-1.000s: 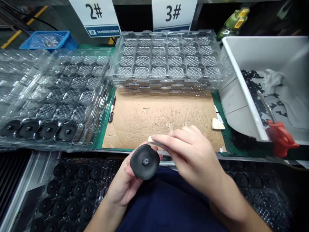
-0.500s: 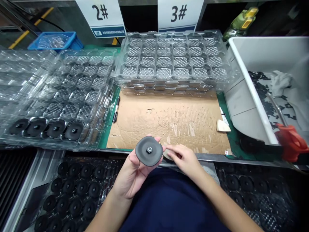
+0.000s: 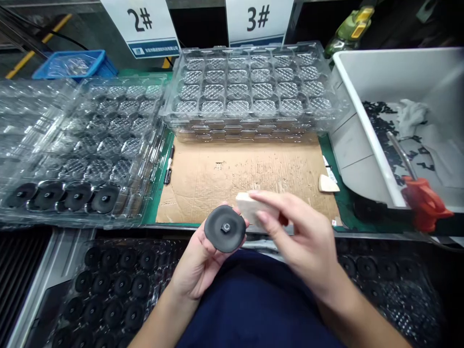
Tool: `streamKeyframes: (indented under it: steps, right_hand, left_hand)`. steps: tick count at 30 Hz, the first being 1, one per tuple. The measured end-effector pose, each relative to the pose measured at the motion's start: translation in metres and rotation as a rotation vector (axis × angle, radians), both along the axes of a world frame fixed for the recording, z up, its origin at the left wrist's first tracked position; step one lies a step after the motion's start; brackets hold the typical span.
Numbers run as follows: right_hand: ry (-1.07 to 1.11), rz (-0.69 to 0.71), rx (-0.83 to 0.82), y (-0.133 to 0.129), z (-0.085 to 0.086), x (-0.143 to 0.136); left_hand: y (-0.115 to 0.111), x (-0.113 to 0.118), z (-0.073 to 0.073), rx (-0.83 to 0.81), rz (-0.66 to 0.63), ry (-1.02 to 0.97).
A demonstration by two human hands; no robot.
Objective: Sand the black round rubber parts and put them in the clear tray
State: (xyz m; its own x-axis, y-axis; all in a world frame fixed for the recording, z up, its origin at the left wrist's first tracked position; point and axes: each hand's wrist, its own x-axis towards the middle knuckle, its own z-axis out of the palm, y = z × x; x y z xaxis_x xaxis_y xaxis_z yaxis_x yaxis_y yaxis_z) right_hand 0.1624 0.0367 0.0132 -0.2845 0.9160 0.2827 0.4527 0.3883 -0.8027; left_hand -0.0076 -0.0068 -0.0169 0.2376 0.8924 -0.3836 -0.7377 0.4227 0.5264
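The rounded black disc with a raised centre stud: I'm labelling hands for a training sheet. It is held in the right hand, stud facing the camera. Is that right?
The hand is wrong: the head view shows the left hand holding the rounded black disc, with its centre stud facing the camera, as you say. The right hand holds an off-white block.

White 2# sign (image 3: 142, 30) and 3# sign (image 3: 258, 23), blue bin (image 3: 105, 68) at upper left, black marker (image 3: 168, 165)

Black disc (image 3: 225, 228), off-white block (image 3: 248, 206), brown cardboard (image 3: 206, 176), clear crosshatched trays (image 3: 238, 91).
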Motion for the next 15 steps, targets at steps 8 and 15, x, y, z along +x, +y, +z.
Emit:
streamKeyframes:
  steps: [8, 15]
  right_hand:
    - [-0.235, 0.229, -0.005, 0.003, 0.008, -0.010]
    - [-0.030, 0.229, -0.264, -0.015, 0.004, -0.002]
  left_hand:
    - [0.001, 0.007, -0.005, -0.053, 0.073, 0.165]
    - [0.005, 0.000, -0.004, -0.022, 0.061, 0.147]
